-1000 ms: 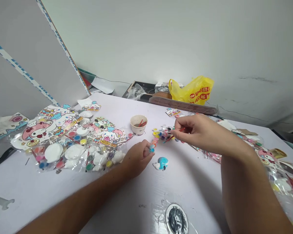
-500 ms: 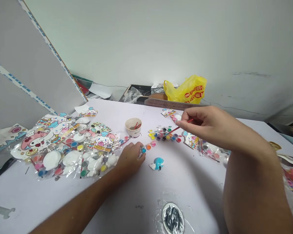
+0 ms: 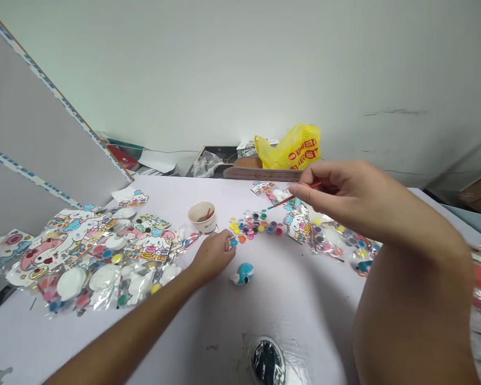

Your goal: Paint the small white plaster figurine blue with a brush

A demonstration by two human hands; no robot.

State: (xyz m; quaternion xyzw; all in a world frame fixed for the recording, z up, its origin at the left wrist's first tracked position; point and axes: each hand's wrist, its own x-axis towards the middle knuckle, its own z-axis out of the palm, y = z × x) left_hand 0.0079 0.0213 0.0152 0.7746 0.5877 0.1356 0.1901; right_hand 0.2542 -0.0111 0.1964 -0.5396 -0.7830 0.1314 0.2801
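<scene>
My right hand is raised over the table, its thumb and fingers pinched on a red paintbrush that slants down to the left. Blue shows on the brush tip, which hangs just above the right side of a cluster of small paint pots in many colours. My left hand rests on the table with its fingers closed around the near-left end of the pots, at a blue paint pot. In front of it sits a small blue-and-white whale figure. A paper cup with red sticks inside stands behind my left hand.
Clear packets of white figures and paint pots spread across the left side. More packets lie at right, partly behind my right arm. A round dark item in clear wrap lies near the front. A yellow plastic bag sits at the back.
The view has swung a little to the right. My right hand has lifted the brush up and to the right, away from the middle of the pots. My left hand keeps its place by the blue pot.
</scene>
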